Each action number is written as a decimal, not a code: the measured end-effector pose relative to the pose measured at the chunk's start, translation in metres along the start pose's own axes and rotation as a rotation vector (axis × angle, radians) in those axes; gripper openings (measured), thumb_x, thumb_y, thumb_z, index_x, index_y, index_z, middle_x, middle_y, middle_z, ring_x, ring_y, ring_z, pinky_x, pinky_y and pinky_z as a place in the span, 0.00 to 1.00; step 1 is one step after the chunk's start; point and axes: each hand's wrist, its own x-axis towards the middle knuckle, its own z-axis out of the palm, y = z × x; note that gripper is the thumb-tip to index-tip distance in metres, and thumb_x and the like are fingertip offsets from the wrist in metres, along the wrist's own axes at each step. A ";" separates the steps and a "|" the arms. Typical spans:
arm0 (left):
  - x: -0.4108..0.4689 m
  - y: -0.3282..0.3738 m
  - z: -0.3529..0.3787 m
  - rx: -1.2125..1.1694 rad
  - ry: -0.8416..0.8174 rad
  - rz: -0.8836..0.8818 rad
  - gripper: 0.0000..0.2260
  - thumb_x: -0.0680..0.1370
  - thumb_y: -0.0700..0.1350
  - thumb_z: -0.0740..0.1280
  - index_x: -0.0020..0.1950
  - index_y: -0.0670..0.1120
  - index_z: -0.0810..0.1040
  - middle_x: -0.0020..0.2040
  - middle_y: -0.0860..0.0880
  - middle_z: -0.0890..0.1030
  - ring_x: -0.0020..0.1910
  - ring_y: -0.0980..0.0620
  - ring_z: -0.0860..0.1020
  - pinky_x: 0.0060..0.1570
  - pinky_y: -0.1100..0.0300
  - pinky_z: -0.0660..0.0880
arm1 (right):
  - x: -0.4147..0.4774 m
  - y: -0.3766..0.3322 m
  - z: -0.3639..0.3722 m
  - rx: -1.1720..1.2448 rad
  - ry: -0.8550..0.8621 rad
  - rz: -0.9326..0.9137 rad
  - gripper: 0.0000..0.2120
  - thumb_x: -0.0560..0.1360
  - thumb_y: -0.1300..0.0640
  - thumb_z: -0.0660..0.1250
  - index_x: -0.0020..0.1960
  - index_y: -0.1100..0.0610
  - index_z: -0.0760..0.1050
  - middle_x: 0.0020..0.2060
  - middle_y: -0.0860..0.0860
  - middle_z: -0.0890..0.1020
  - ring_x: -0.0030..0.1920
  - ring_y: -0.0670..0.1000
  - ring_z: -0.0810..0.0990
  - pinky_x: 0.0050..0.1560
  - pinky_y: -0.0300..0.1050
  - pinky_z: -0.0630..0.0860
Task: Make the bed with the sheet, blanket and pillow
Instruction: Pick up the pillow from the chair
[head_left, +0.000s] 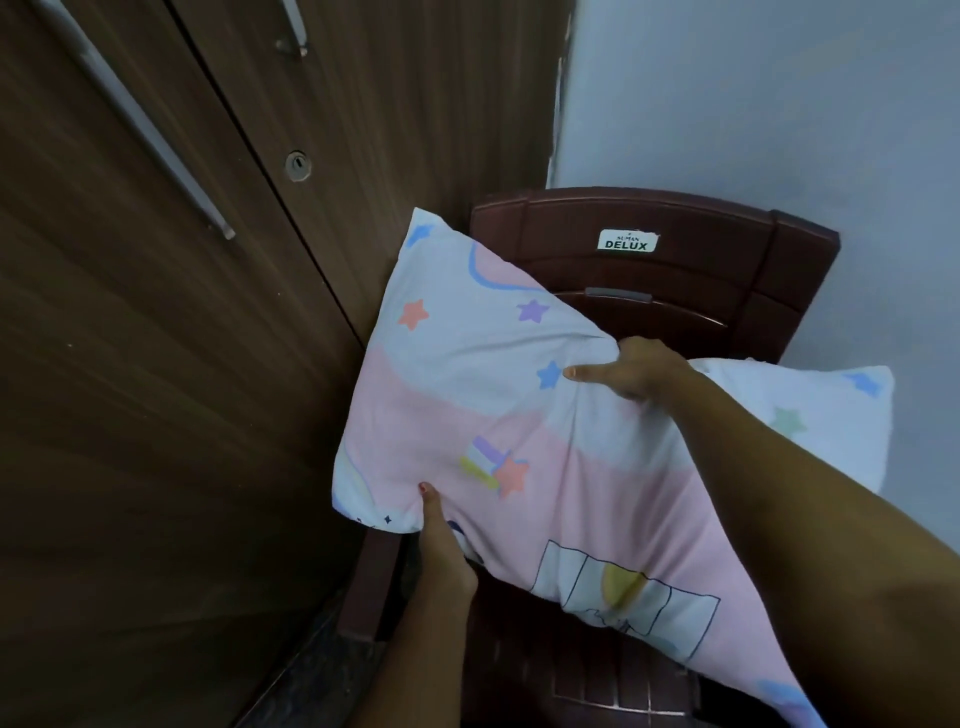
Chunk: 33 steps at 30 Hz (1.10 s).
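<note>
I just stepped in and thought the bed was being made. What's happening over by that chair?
A person is holding a star-patterned pillow with both hands at a dark red plastic chair beside a wooden wardrobe. The left hand grips its lower edge, and the right hand pinches bunched fabric near its upper edge. A second pillow sits behind it at the chair's right side. No bed is in view.

The pillow (483, 415) is covering most of the chair (675, 260) seat, and its lower corner is running off the bottom edge. The left hand (441, 551) is showing only its thumb, the fingers lying hidden beneath the pillow. The right hand (634, 371) is burying its fingertips in bunched fabric, its arm masking part of a second pillow (810, 415).
</note>
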 end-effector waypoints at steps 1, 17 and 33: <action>-0.002 0.003 0.001 -0.020 0.012 0.005 0.30 0.73 0.65 0.64 0.68 0.48 0.72 0.62 0.46 0.78 0.60 0.44 0.76 0.65 0.45 0.69 | -0.008 0.001 -0.003 0.038 -0.006 -0.006 0.45 0.57 0.21 0.65 0.60 0.54 0.75 0.51 0.51 0.80 0.50 0.55 0.79 0.53 0.51 0.77; -0.142 0.156 0.034 0.293 -0.729 0.258 0.19 0.71 0.44 0.71 0.62 0.44 0.76 0.51 0.48 0.83 0.47 0.54 0.82 0.46 0.60 0.79 | -0.220 0.044 0.010 1.402 0.642 0.210 0.37 0.63 0.42 0.78 0.63 0.62 0.73 0.54 0.54 0.79 0.51 0.54 0.80 0.49 0.47 0.77; -0.313 0.107 -0.024 0.429 -0.739 0.311 0.21 0.74 0.53 0.70 0.62 0.44 0.77 0.57 0.45 0.81 0.54 0.45 0.80 0.58 0.48 0.76 | -0.471 0.114 0.087 1.614 0.398 0.098 0.31 0.66 0.29 0.64 0.60 0.48 0.79 0.53 0.51 0.84 0.54 0.54 0.82 0.56 0.54 0.76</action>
